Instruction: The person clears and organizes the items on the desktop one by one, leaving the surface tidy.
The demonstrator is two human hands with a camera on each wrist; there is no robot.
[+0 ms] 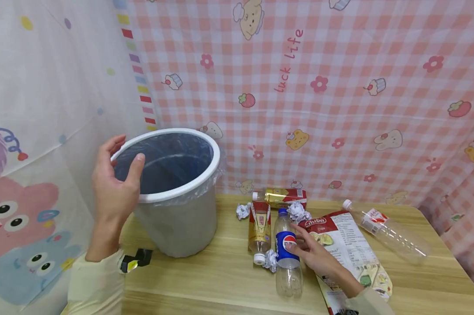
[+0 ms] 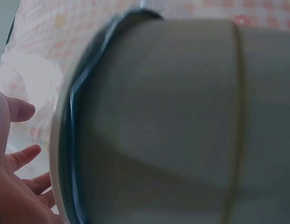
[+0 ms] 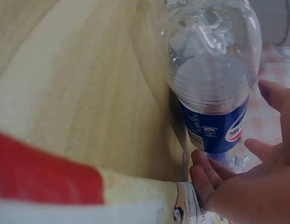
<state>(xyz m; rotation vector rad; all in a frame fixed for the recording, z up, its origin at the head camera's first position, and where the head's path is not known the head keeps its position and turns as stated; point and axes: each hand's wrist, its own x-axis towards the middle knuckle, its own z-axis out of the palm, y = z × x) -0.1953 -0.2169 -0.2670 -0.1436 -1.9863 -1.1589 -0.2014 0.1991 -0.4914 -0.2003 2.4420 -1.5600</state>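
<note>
My left hand point(image 1: 116, 188) is at the left side of a grey waste bin point(image 1: 177, 227) with a white rim and a clear liner. Its thumb and fingers are spread at the rim, holding nothing. Over the table, my right hand point(image 1: 321, 258) reaches to a clear plastic bottle point(image 1: 289, 243) with a blue label and blue cap, which lies on its side. In the right wrist view, the loosely bent fingers point(image 3: 205, 175) and thumb are spread beside the bottle's labelled part, not closed round it. A red and white snack bag point(image 1: 355, 249) lies beneath this hand.
Left of the blue-labelled bottle lies a bottle with a red and gold label point(image 1: 259, 223); a similar bottle point(image 1: 284, 197) lies behind it. Crumpled paper balls point(image 1: 242, 211) are scattered around them. A clear empty bottle point(image 1: 394, 232) lies at the right. Patterned curtains point(image 1: 300, 109) hang behind the table.
</note>
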